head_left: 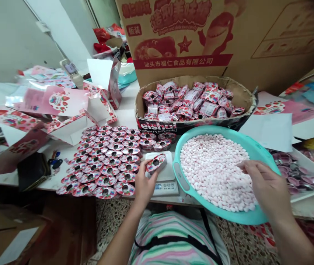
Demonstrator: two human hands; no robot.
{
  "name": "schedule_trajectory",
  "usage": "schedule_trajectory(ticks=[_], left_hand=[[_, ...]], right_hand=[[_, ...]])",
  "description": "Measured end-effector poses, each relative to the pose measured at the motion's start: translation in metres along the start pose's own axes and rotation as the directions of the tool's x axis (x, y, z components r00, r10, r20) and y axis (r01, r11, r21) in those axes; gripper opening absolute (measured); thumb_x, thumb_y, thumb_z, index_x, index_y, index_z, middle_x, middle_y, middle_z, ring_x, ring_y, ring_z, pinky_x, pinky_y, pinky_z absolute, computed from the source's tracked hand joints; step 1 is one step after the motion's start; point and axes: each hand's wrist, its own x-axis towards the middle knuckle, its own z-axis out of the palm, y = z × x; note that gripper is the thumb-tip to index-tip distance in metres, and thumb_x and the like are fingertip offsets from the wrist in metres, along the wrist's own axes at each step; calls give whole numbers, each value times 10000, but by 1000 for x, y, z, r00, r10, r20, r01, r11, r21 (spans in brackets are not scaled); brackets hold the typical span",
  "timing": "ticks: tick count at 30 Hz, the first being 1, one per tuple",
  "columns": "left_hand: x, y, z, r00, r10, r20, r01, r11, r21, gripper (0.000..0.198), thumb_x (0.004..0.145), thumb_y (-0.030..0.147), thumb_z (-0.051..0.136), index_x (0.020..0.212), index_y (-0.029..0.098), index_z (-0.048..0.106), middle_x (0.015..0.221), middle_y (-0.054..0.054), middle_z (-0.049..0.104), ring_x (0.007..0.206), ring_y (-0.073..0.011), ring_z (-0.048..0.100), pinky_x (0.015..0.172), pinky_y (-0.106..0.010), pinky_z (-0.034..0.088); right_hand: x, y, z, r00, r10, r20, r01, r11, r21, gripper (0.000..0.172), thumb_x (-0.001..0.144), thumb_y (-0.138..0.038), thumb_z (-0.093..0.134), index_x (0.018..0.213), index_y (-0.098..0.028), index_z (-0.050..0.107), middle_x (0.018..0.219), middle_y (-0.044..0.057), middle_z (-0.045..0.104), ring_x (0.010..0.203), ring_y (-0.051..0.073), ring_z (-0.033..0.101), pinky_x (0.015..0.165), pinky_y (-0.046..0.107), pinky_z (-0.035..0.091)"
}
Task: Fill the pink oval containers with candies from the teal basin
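Between thumb and fingers, my left hand (143, 184) grips a small pink oval candy box (159, 160) with a dark hole in its top. That box is at a white digital scale (167, 188); I cannot tell whether it rests on the pan. My right hand (269, 189) is over the right side of a turquoise basin (184, 179) full of small pale pink candies (215, 169). Its fingers are pressed together, and whatever they hold is hidden. Left of the scale stand rows of similar candy boxes (108, 170), holes facing up.
A cut-down carton (157, 126) heaped with wrapped candy boxes stands behind the basin, before a large cardboard box (184, 44). Folded pink cartons (63, 101) and a black wallet (32, 169) lie left. A white tray (311, 191) of pinkish lids is at right.
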Motion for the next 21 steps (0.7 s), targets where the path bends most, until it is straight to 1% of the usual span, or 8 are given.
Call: schedule_trajectory(ticks=[4, 5, 8, 10, 12, 15, 18, 21], left_hand=[[7, -7, 1, 997, -7, 81, 6, 1000, 22, 340, 801, 253, 634, 1118, 207, 522, 1125, -62, 627, 1070, -198, 600, 932, -340, 466], [8, -8, 0, 995, -8, 101, 6, 1000, 25, 390, 791, 262, 652, 1147, 207, 505, 1147, -68, 618, 1088, -202, 592, 948, -350, 459], [6, -6, -7, 992, -4, 128, 2, 1000, 12, 631, 725, 308, 734, 1265, 205, 425, 1256, -108, 565, 1187, -230, 538, 1016, -394, 421], [2, 1, -15, 993, 4, 114, -2, 1000, -16, 704, 721, 329, 745, 1316, 210, 387, 1308, -127, 531, 1233, -244, 503, 1037, -415, 406], [-3, 9, -24, 998, 12, 62, -9, 999, -49, 642, 768, 336, 706, 1320, 224, 397, 1304, -126, 539, 1221, -242, 513, 1028, -422, 419], [-8, 19, -38, 997, 33, -66, -40, 994, -98, 466, 839, 319, 628, 1265, 231, 462, 1236, -104, 585, 1160, -223, 557, 1013, -414, 439], [-9, 20, -48, 983, 57, -173, -78, 990, -118, 341, 867, 296, 590, 1191, 213, 525, 1154, -89, 619, 1102, -208, 589, 1002, -400, 452], [-9, 17, -52, 970, 44, -238, -76, 989, -130, 291, 875, 294, 578, 1147, 194, 558, 1098, -83, 638, 1053, -202, 610, 961, -382, 480]], right_hand=[[-2, 6, -3, 998, -15, 66, 20, 996, -82, 261, 858, -480, 547, 816, -262, 684, 958, 27, 658, 965, 258, 587, 904, 399, 422], [-3, 8, -3, 997, -13, 81, 21, 995, -95, 256, 859, -477, 547, 819, -264, 683, 964, 22, 660, 975, 255, 587, 897, 388, 425], [-4, 10, -1, 988, -33, 150, 54, 989, -141, 257, 862, -477, 536, 809, -265, 672, 959, 13, 662, 982, 248, 587, 867, 361, 432], [-4, 11, 1, 976, -69, 205, 106, 979, -172, 259, 857, -482, 538, 794, -261, 658, 945, 14, 663, 959, 244, 593, 844, 351, 434], [-5, 11, 5, 962, -96, 256, 151, 967, -205, 262, 854, -488, 538, 792, -259, 649, 945, 19, 665, 944, 245, 597, 826, 348, 436], [-5, 11, 12, 940, -110, 324, 199, 946, -255, 272, 865, -495, 517, 829, -259, 648, 970, 33, 667, 958, 258, 597, 823, 363, 438], [-5, 11, 20, 907, -129, 400, 263, 917, -300, 273, 878, -488, 496, 891, -260, 647, 1009, 38, 665, 992, 265, 589, 859, 389, 434], [-5, 13, 26, 879, -145, 455, 314, 892, -323, 282, 887, -480, 476, 947, -260, 643, 1050, 48, 660, 1033, 274, 578, 891, 418, 430]])
